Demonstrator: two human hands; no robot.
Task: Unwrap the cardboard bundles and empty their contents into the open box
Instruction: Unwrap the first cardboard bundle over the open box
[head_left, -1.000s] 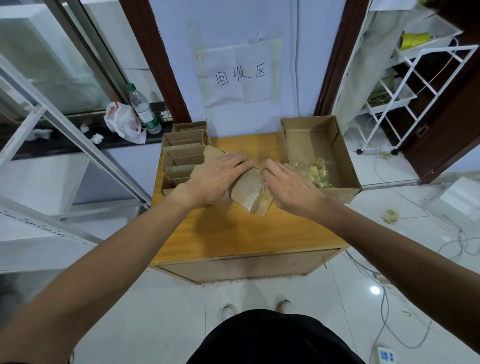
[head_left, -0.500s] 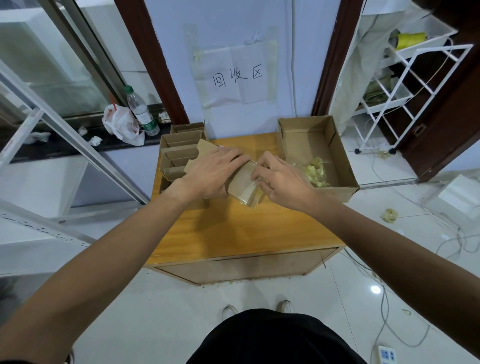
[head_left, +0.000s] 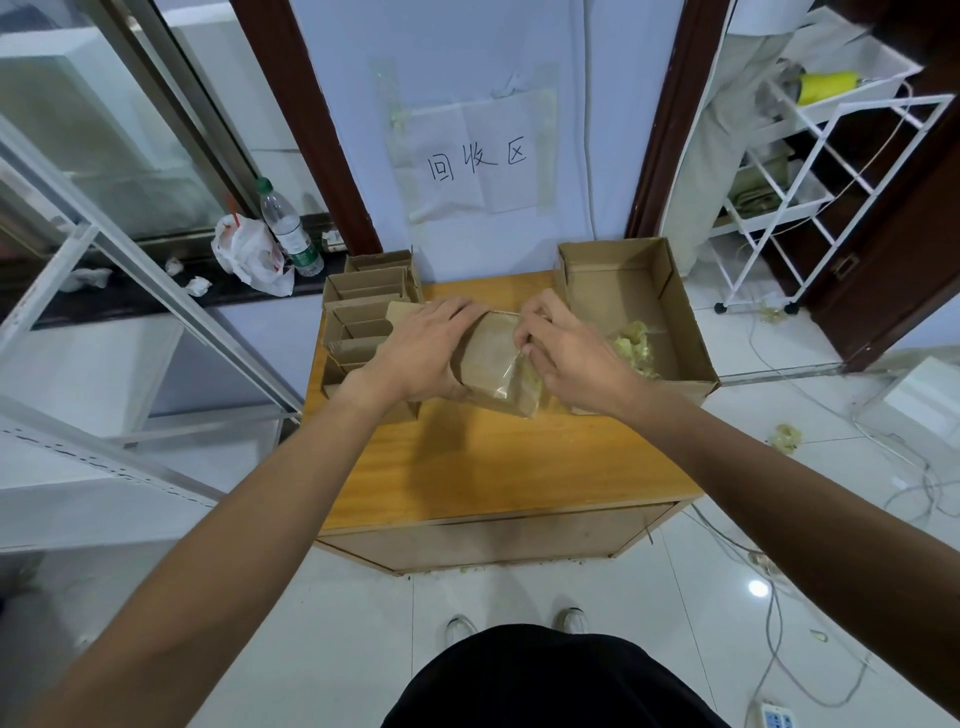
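A brown cardboard bundle (head_left: 496, 366) wrapped in clear film lies at the middle of the wooden table (head_left: 483, 467). My left hand (head_left: 423, 348) presses down on its left end and grips it. My right hand (head_left: 563, 348) pinches the clear film at the bundle's right side, fingers curled on a lifted edge. The open cardboard box (head_left: 675, 306) stands just right of my right hand, with yellowish crumpled scraps and film (head_left: 636, 345) in its near part. Several more cardboard bundles (head_left: 363, 317) are stacked at the table's left edge.
A plastic water bottle (head_left: 288, 228) and a white plastic bag (head_left: 249, 257) sit on the dark ledge at the back left. A white wire rack (head_left: 810, 171) stands at the right. Cables and yellow scraps (head_left: 784, 436) lie on the tiled floor at the right.
My right hand has shifted up the bundle's right side and now pinches the film, which lifts off the cardboard. My left hand stays pressed on the bundle.
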